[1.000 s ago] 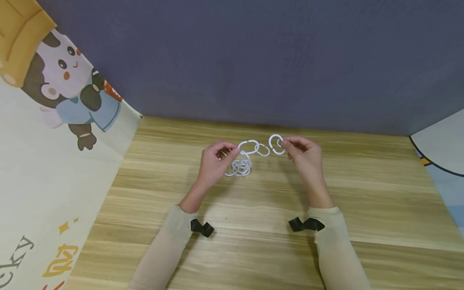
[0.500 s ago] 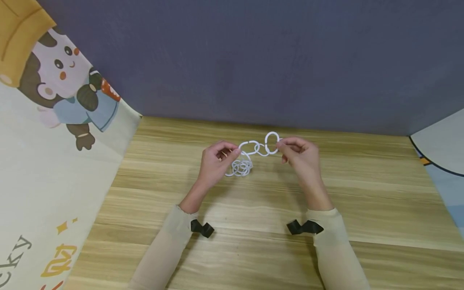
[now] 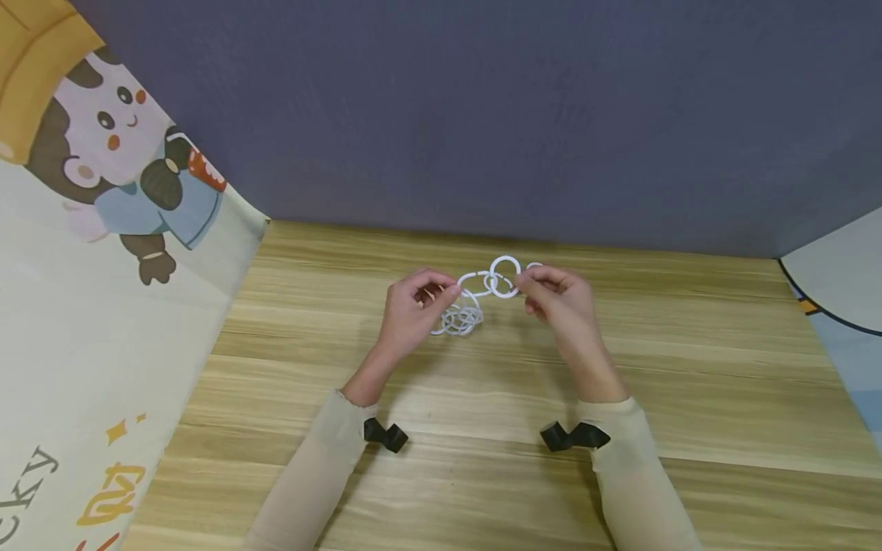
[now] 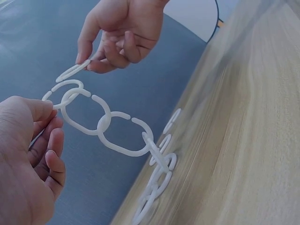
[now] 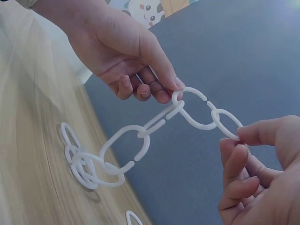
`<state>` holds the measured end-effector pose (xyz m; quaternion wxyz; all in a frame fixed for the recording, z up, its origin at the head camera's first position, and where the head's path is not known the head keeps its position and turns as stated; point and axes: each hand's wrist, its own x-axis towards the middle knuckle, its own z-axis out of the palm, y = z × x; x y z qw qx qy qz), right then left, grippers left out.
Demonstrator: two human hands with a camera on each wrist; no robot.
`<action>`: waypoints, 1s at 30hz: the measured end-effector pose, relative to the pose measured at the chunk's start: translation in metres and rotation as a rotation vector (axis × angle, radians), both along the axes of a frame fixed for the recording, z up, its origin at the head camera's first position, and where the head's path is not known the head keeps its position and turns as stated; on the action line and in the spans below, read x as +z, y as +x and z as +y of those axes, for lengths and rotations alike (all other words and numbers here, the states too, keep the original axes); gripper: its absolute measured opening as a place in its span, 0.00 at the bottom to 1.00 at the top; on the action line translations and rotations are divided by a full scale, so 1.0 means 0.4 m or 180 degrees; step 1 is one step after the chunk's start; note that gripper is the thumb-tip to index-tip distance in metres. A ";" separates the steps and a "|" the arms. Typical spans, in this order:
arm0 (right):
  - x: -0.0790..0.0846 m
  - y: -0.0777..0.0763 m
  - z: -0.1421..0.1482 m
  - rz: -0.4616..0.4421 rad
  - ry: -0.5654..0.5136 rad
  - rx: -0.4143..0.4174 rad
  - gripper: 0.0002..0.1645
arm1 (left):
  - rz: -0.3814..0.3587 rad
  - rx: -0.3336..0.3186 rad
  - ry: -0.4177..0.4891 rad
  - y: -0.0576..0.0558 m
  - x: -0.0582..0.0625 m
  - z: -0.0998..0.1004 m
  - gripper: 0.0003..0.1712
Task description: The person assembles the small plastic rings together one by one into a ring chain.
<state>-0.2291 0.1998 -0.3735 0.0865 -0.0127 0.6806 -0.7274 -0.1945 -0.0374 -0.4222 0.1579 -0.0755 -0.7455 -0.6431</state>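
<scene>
My left hand [image 3: 416,306] pinches the end link [image 5: 202,127] of a white plastic chain [image 3: 462,321] between thumb and forefinger. Below that hand the chain hangs down, its lower links heaped on the wooden table. My right hand [image 3: 561,302] pinches a single white C-shaped link [image 5: 225,111] by its edge. In the right wrist view this single link overlaps the end link near the small gap in its side. The left wrist view shows the single link [image 4: 71,70] close above the end link [image 4: 70,82].
Two loose white links lie on the wooden table [image 3: 482,444]; the far link [image 4: 173,120] is partly behind my right hand in the head view. A dark blue panel [image 3: 482,122] rises behind the table. A printed cartoon sheet [image 3: 83,321] covers the left side.
My right hand has moved left with the single link, which now overlaps the chain's end link. A loose link has come into view behind that hand. The left hand stays almost in place.
</scene>
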 end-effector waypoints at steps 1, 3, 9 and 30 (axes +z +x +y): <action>0.000 0.003 -0.002 -0.0011 0.0022 0.0001 0.12 | -0.0003 -0.0002 -0.0004 0.001 0.001 -0.001 0.05; 0.000 0.007 -0.007 -0.0042 0.0055 -0.0009 0.12 | -0.0003 -0.0012 -0.0008 0.004 0.002 -0.002 0.05; -0.004 0.021 -0.019 -0.0044 0.0064 0.0015 0.14 | 0.0074 -0.0115 -0.0094 0.011 0.001 -0.005 0.05; -0.016 0.063 -0.042 0.0063 0.0102 0.0016 0.12 | 0.0248 -0.0327 -0.0261 0.036 -0.001 -0.020 0.03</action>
